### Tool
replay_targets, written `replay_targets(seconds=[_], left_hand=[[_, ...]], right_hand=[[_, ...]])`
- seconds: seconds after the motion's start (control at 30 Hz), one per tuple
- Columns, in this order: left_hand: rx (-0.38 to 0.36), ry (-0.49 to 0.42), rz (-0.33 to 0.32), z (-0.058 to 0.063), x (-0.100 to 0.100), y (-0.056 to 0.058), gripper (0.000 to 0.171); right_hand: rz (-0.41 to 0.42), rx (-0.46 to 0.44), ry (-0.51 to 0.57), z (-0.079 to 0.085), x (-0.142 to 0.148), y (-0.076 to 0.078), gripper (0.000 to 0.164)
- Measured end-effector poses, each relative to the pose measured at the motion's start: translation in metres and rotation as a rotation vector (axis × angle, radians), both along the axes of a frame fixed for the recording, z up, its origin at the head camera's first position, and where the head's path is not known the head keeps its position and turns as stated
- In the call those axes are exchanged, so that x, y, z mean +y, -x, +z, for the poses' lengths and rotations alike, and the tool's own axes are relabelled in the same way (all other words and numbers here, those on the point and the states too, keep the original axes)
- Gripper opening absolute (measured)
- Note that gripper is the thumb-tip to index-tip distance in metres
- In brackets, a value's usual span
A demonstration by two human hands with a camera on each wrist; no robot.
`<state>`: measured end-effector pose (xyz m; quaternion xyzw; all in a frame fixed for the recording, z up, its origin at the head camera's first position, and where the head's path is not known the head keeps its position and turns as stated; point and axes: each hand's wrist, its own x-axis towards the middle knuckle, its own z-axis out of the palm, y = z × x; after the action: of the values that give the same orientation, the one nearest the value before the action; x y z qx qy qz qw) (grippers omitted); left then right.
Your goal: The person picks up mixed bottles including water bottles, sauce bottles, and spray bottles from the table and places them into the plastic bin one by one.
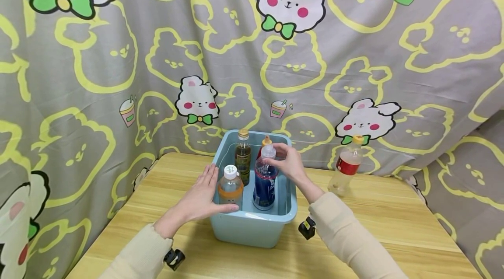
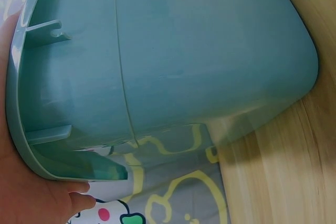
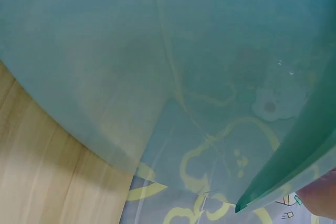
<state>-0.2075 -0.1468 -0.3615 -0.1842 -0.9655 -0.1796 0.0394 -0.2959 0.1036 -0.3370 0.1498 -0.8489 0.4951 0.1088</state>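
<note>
A light blue plastic bin point(image 1: 252, 228) stands on the table with several bottles upright in it. My left hand point(image 1: 198, 198) rests on the bin's near left corner, fingers straight along the left rim and thumb lying across the front rim. Beside that thumb is a clear bottle with a white cap and orange band point(image 1: 230, 192). At the top of a clear bottle with a dark blue label point(image 1: 264, 189), my right hand point(image 1: 289, 163) pinches around the cap. In the left wrist view, the left hand point(image 2: 31, 192) lies along the rim; the right wrist view shows mostly the bin's wall point(image 3: 105, 77).
Behind in the bin are a dark bottle with a gold cap point(image 1: 243, 158) and an orange-topped bottle point(image 1: 267, 140), mostly hidden. A clear bottle with a red label and yellow cap point(image 1: 346, 167) stands on the wooden table point(image 1: 393, 222) to the right. A patterned curtain point(image 1: 236, 64) closes off the back.
</note>
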Motion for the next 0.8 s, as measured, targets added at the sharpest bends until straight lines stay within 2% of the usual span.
replay_targets(seconds=[0.27,0.47,0.8], left_hand=[[0.012,0.001,-0.002,-0.002,0.0,0.001,0.117],[0.006,0.004,0.001,-0.002,0.0,0.002,0.118],[0.003,0.004,0.005,-0.002,0.0,0.002,0.119]], right_hand=[[-0.005,-0.02,-0.007,0.0,0.002,0.001,0.049],[-0.001,-0.005,0.002,0.0,0.005,-0.002,0.054],[-0.014,0.017,0.018,0.002,0.021,-0.009,0.052]])
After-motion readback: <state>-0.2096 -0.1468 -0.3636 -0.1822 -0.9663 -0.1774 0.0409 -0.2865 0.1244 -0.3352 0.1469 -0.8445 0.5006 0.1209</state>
